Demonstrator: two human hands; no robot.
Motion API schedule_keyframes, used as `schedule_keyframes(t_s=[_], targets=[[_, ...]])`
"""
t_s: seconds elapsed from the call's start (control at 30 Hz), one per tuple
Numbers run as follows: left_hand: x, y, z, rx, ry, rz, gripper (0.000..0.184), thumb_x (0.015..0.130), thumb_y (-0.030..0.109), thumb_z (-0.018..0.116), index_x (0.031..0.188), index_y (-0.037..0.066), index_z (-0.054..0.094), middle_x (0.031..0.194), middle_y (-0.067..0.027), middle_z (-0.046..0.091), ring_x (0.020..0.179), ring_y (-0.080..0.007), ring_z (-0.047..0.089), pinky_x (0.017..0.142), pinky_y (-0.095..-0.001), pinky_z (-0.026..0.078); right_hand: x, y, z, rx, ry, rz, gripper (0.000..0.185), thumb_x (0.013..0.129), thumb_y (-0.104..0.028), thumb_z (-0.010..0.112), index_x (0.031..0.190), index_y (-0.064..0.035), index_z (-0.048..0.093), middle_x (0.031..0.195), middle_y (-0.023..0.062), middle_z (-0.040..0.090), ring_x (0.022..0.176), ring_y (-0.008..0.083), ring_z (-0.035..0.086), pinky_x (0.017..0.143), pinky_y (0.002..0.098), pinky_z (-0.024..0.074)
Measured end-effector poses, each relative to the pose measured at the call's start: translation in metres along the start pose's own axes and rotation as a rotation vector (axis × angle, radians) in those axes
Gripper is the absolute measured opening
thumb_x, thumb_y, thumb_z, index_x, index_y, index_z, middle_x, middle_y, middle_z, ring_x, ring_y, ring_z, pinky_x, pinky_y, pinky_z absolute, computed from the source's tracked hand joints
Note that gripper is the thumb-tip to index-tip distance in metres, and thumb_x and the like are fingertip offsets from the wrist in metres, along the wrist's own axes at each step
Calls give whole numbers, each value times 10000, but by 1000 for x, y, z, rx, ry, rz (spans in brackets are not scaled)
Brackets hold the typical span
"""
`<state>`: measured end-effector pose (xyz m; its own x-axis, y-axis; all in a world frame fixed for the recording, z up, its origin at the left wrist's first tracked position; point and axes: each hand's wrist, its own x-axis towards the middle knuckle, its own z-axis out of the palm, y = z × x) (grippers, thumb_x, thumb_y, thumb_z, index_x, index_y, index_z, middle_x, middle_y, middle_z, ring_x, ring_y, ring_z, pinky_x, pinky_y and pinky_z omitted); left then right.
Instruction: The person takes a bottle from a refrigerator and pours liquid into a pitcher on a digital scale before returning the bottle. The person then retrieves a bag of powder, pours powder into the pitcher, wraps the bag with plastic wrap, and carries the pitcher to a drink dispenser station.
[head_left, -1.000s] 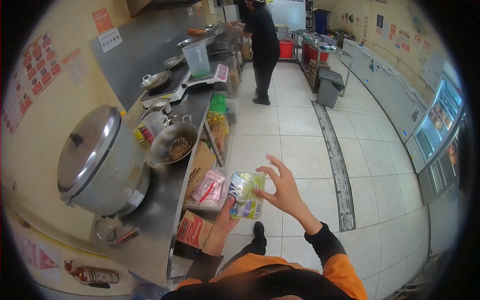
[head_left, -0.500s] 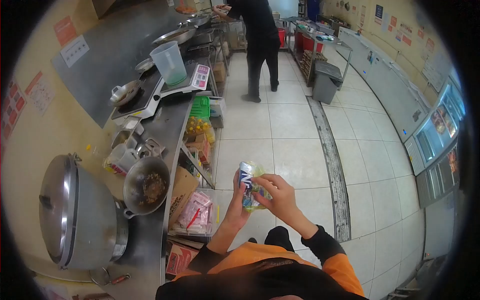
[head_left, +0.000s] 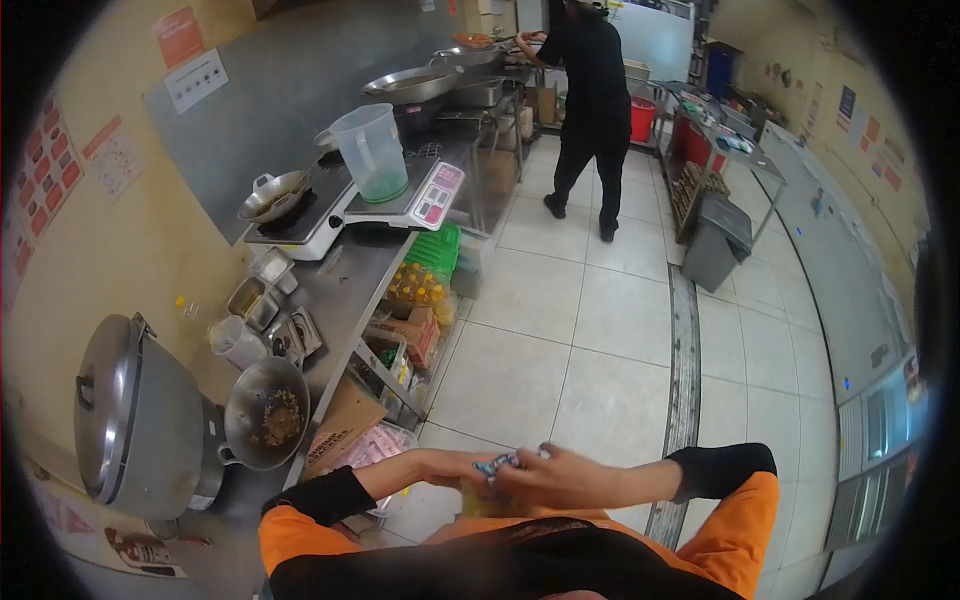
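Observation:
Low in front of my body, both hands are close together around a small plastic packet (head_left: 497, 464) with a green-yellow and blue print. My left hand (head_left: 452, 468) is closed on its left side, partly hidden behind the other hand. My right hand (head_left: 545, 478) grips the packet's top from the right, fingers bent and a little blurred. Most of the packet is covered by my fingers. To the left, a wok (head_left: 266, 413) with browned bits in it sits on the steel counter (head_left: 345, 290).
A large lidded pot (head_left: 150, 420) stands at the counter's left. Beyond are a scale (head_left: 425, 200) with a plastic jug (head_left: 372, 150) and a small pan (head_left: 273, 197). A person in black (head_left: 592, 110) stands farther up the aisle. A grey bin (head_left: 716, 243) is at the right.
Both hands have come down and closer to my body with the packet, and the fingers now cover more of it. The view has shifted, and the other person stands with legs apart.

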<state>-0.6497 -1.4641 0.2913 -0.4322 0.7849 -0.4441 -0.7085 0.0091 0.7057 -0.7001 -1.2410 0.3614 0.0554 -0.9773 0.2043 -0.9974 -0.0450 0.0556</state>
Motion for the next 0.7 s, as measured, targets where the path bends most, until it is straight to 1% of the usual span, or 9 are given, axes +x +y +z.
schedule_keyframes(t_s=[0.03, 0.1, 0.23, 0.33, 0.4, 0.43, 0.5, 0.63, 0.7], targets=[[6, 7, 2, -30, -8, -88, 711, 738, 141, 576, 1363, 85, 243, 1257, -84, 420, 1202, -173, 404, 993, -322, 348, 2, 6, -8, 1, -61, -106, 300, 768, -200, 591, 1061, -140, 584, 1042, 21, 445, 922, 171, 492, 614, 274, 518], [21, 11, -2, -71, 20, -93, 684, 755, 145, 567, 1358, 82, 252, 1268, -85, 416, 1200, -171, 408, 992, -317, 351, -1, 28, -3, 28, -182, -245, 277, 777, -188, 582, 1041, -104, 584, 1059, 64, 435, 928, 191, 475, 619, 270, 494], [42, 4, -12, -264, 93, -34, 616, 808, 129, 549, 1353, 73, 268, 1298, -92, 404, 1203, -168, 409, 1003, -309, 344, -3, 73, 26, 87, -102, -283, 340, 797, -228, 567, 1118, -121, 533, 1066, 41, 460, 898, 176, 495, 592, 273, 461], [49, 0, -25, -393, 164, -5, 610, 833, 124, 555, 1369, 102, 264, 1303, -70, 402, 1211, -171, 401, 1008, -318, 335, -2, 105, 45, 262, -107, -369, 324, 810, -218, 544, 1123, -135, 531, 1073, 22, 472, 932, 184, 469, 687, 299, 432], [54, -17, -45, -572, 192, 60, 564, 824, 93, 580, 1327, 98, 325, 1257, -73, 466, 1131, -172, 490, 956, -313, 386, 3, 128, 54, 600, -134, -406, 307, 827, -184, 505, 1131, -140, 525, 1075, 1, 484, 973, 200, 443, 770, 328, 387], [56, -25, -57, -638, 244, 30, 563, 827, 79, 573, 1329, 91, 319, 1248, -79, 475, 1129, -177, 491, 945, -313, 390, 9, 140, 55, 605, -137, -413, 307, 827, -184, 505, 1131, -140, 525, 1075, 1, 484, 973, 200, 443, 770, 328, 387], [57, -18, -73, -672, 254, 54, 561, 831, 77, 566, 1330, 81, 310, 1243, -81, 479, 1124, -180, 496, 949, -317, 388, 24, 165, 54, 622, -333, -474, 323, 833, -138, 480, 1154, -129, 505, 1069, -9, 503, 1008, 200, 423, 798, 330, 357], [60, -6, -126, -760, 220, 153, 506, 840, 90, 555, 1300, 48, 348, 1210, -90, 507, 1096, -200, 517, 966, -337, 380, 51, 206, 76, 568, -171, -587, 304, 817, -113, 484, 1119, -84, 495, 1032, 30, 521, 963, 207, 473, 778, 337, 391], [53, 9, -158, -783, 223, 166, 499, 855, 120, 543, 1308, 46, 345, 1209, -97, 501, 1096, -200, 510, 959, -346, 386, 66, 223, 88, 399, -97, -516, 289, 784, -98, 506, 1066, -42, 481, 987, 86, 529, 882, 241, 526, 763, 356, 422]])
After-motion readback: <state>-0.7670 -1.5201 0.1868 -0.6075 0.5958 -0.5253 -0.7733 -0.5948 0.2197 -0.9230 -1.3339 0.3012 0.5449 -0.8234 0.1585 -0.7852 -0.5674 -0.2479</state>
